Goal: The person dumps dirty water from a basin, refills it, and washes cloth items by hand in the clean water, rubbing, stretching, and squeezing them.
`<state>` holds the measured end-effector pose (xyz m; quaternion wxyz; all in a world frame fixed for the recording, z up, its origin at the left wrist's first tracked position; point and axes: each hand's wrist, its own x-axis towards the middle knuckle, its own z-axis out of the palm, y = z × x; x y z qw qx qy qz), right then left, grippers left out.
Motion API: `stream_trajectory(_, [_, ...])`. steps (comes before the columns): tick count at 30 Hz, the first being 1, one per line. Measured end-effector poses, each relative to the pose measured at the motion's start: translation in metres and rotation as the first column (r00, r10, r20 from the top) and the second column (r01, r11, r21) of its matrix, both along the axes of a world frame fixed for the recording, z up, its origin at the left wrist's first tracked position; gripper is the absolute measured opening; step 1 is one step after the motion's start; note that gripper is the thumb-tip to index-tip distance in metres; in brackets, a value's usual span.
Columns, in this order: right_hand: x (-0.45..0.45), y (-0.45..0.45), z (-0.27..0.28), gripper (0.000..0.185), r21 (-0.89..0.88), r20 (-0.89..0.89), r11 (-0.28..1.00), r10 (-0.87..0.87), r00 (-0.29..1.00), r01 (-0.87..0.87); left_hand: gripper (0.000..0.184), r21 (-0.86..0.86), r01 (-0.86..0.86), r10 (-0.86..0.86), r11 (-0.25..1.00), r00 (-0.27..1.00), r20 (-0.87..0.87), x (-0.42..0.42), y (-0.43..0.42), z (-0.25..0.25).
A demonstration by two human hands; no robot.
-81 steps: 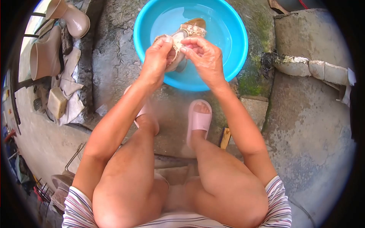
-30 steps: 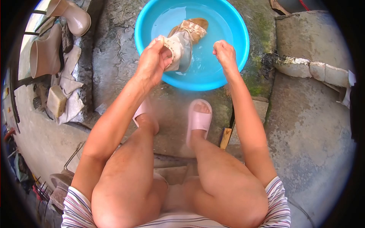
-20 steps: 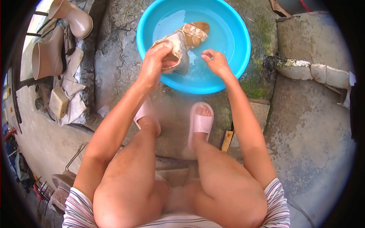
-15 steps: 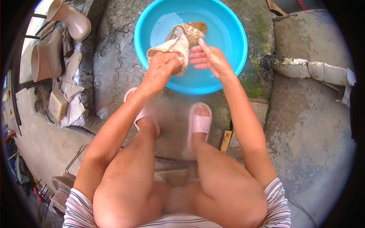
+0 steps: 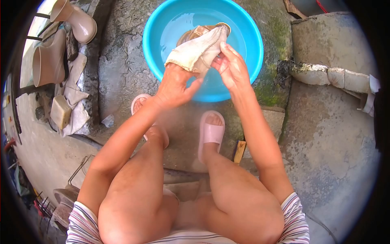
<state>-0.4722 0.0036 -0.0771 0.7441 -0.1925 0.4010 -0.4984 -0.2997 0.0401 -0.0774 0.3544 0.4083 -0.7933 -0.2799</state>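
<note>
A wet cream cloth piece (image 5: 195, 53), shaped like a sock with a frilled opening, is stretched over the blue basin (image 5: 150, 61). My left hand (image 5: 175, 87) has its fingers inside the opening and carries the cloth; the fingertips are hidden and the thumb stands outside, along the lower edge. At the cloth's right side, my right hand (image 5: 232, 67) pinches it between thumb and fingers. Behind the cloth a brown sandal-like item (image 5: 191, 35) lies in the cloudy water, partly covered.
Beige boots (image 5: 50, 59) and a soap bar (image 5: 61, 112) on rags stand at the left. My feet in pink slippers (image 5: 212, 133) are just below the basin. A small wooden piece (image 5: 239, 152) lies right of them, and a pipe (image 5: 333, 76) runs at the right.
The cloth has turned and is now spread up and to the right, hiding more of the brown item. My right hand, apart from it a second ago, has come in and taken hold of its side.
</note>
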Motion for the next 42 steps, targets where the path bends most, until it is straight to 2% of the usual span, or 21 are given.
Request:
stream_trajectory(2, [0.002,0.003,0.003,0.030,-0.011,0.035,0.997,-0.082,0.996,0.082,0.032,-0.031,-0.015,0.016,0.999,0.999,0.028,-0.001,0.001,-0.003])
stream_trajectory(5, [0.003,0.006,0.006,0.034,-0.044,0.071,0.992,-0.118,0.991,0.121,0.044,0.043,-0.127,0.125,0.991,0.991,0.055,-0.005,0.003,-0.003])
stream_trajectory(6, [0.003,0.006,0.006,0.034,-0.044,0.071,0.992,-0.118,0.990,0.122,0.046,0.310,-0.105,0.179,0.945,0.959,-0.220,-0.008,0.001,-0.004])
stream_trajectory(7, [0.003,0.006,0.006,0.034,-0.069,0.096,0.991,-0.106,0.990,0.113,0.047,0.539,-0.002,0.291,0.843,0.843,-0.452,-0.010,-0.001,-0.005])
stream_trajectory(8, [0.003,0.006,0.008,0.034,-0.094,0.121,0.990,-0.092,0.988,0.104,0.047,0.538,-0.002,0.291,0.843,0.843,-0.453,-0.009,-0.005,-0.001])
stream_trajectory(10, [0.004,0.008,0.014,0.036,-0.092,0.138,0.991,-0.080,0.987,0.093,0.045,0.768,0.208,0.471,0.606,0.684,-0.557,-0.003,-0.012,0.008])
stream_trajectory(11, [0.006,0.009,0.016,0.039,-0.090,0.156,0.993,-0.068,0.985,0.083,0.045,0.768,0.207,0.472,0.606,0.683,-0.557,-0.003,-0.015,0.007])
stream_trajectory(13, [0.010,0.012,0.010,0.043,-0.133,0.090,0.988,-0.063,0.994,0.074,0.040,0.775,0.360,0.590,0.519,0.505,-0.630,-0.005,-0.019,0.006])
stream_trajectory(16, [0.011,0.016,0.010,0.051,-0.187,-0.016,0.981,-0.061,0.998,0.057,0.036,0.763,0.424,0.622,0.487,0.445,-0.644,-0.007,-0.017,0.012])
stream_trajectory(23, [0.003,0.017,0.003,0.055,-0.125,-0.060,0.990,-0.069,0.996,0.061,0.036,0.793,0.345,0.645,0.503,0.462,-0.609,-0.006,-0.014,0.008])
stream_trajectory(30, [-0.010,0.017,-0.001,0.049,-0.091,-0.143,0.996,-0.035,0.989,0.022,0.047,0.749,0.339,0.526,0.570,0.550,-0.649,-0.004,-0.013,0.016])
stream_trajectory(31, [-0.018,0.014,0.003,0.040,-0.045,-0.521,0.990,0.091,0.849,-0.134,0.048,0.740,0.351,0.492,0.573,0.576,-0.653,-0.003,-0.013,0.016])
stream_trajectory(32, [-0.019,0.012,0.009,0.032,0.057,-0.808,0.965,0.196,0.556,-0.256,0.048,0.741,0.350,0.492,0.574,0.576,-0.653,-0.002,-0.013,0.016])
stream_trajectory(33, [-0.019,0.012,0.015,0.032,0.058,-0.808,0.965,0.196,0.556,-0.256,0.047,0.745,0.346,0.475,0.570,0.601,-0.643,-0.002,-0.013,0.016])
stream_trajectory(34, [-0.018,0.015,0.023,0.026,-0.151,-0.946,0.946,-0.054,0.320,-0.286,0.046,0.749,0.343,0.457,0.567,0.626,-0.632,-0.002,-0.012,0.017])
stream_trajectory(35, [-0.016,0.017,0.031,0.019,-0.330,-0.942,0.870,-0.328,0.068,-0.367,0.046,0.750,0.345,0.458,0.565,0.625,-0.633,-0.003,-0.012,0.017])
stream_trajectory(36, [-0.012,0.018,0.039,0.019,-0.327,-0.943,0.870,-0.327,0.066,-0.368,0.044,0.745,0.353,0.450,0.567,0.625,-0.638,-0.005,-0.012,0.017])
stream_trajectory(38, [0.003,0.018,0.049,0.017,-0.518,-0.848,0.701,-0.344,0.404,-0.490,0.042,0.740,0.362,0.441,0.566,0.626,-0.643,-0.006,-0.011,0.018])
stream_trajectory(39, [0.009,0.018,0.047,0.017,-0.518,-0.847,0.701,-0.344,0.404,-0.489,0.039,0.738,0.372,0.417,0.563,0.643,-0.642,-0.006,-0.012,0.019])
stream_trajectory(41, [0.019,0.018,0.037,0.011,-0.576,-0.815,0.600,-0.371,0.445,-0.555,0.037,0.738,0.379,0.394,0.559,0.662,-0.638,-0.005,-0.012,0.018])
stream_trajectory(42, [0.020,0.018,0.034,0.012,-0.567,-0.822,0.612,-0.376,0.428,-0.551,0.035,0.731,0.386,0.384,0.562,0.661,-0.645,-0.005,-0.012,0.017])
